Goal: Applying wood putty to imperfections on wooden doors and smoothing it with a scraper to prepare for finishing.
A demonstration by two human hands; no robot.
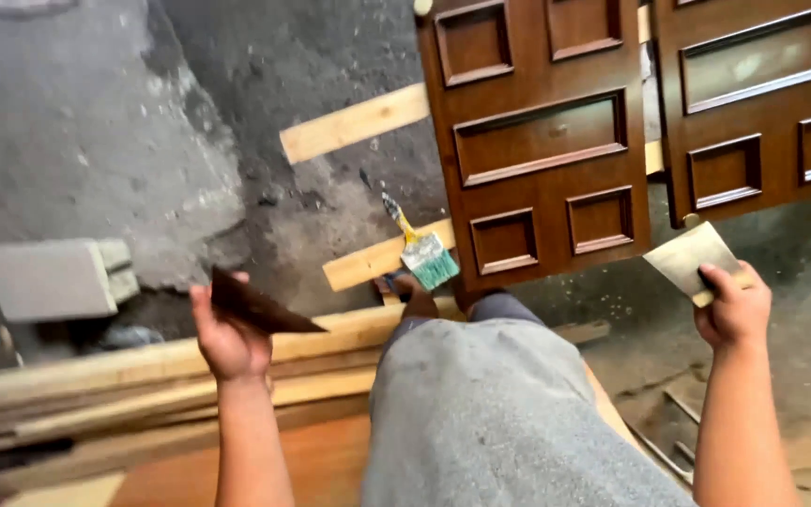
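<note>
My left hand (227,338) grips a dark brown pointed sheet of sandpaper (260,305) by its edge, held above stacked planks. My right hand (732,305) holds a tan square sheet of sandpaper (689,255) near the lower corner of a brown panelled door (542,141). A second brown panelled door (762,94) lies to its right. Between my hands is my leg in grey trousers (490,413), stepping forward with a foot in a sandal (415,296).
A paintbrush with green bristles (421,249) rests on a pale wooden batten (377,261) under the door. Another batten (354,122) lies farther off. Long planks (143,376) lie on the left, beside a grey concrete block (53,277). The floor is rough concrete (96,122).
</note>
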